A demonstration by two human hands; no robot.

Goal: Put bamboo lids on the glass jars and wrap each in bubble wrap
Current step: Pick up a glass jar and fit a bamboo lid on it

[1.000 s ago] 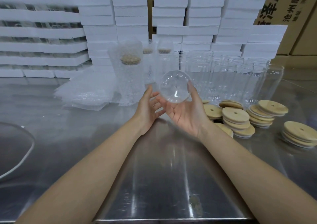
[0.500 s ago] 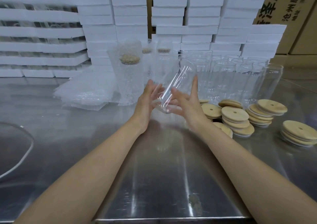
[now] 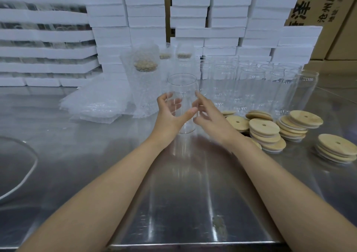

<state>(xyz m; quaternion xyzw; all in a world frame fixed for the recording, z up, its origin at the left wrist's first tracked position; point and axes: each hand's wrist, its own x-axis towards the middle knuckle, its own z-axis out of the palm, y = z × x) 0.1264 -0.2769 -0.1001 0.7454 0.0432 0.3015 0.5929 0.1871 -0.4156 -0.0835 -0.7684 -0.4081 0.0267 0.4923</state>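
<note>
At the bottom of the frame, steel table (image 3: 183, 203), two bare forearms crossing it toward the centre. At centre, left hand (image 3: 170, 116) wrapped round one glass jar (image 3: 182, 85): thumb across the near wall, fingers curled behind, seen through the glass. Jar upright, long axis vertical, mouth open upward, base on or just above the table, hard to tell which. Right hand (image 3: 212, 120) just beside the jar on its right, fingers loosely spread, holding nothing; fingertip contact with the glass too blurred to call.

Right of centre, bamboo lids (image 3: 264, 126) in at least five low stacks plus a few loose ones, nearer the right hand than the left, lying right of and below the jar's mouth. Likely next: reach right with the free hand, bring one lid over the mouth, press down along the vertical axis.

Left of centre, one pile of bubble wrap sheets (image 3: 98, 105). Behind it, three wrapped jars (image 3: 145, 81), lids showing through. Further right, bare jars (image 3: 251, 85) in rows, more than ten, too overlapped for an exact count. Along the top, white foam boxes (image 3: 228, 16) in stacks; cardboard cartons (image 3: 332, 19) in the upper right.
</note>
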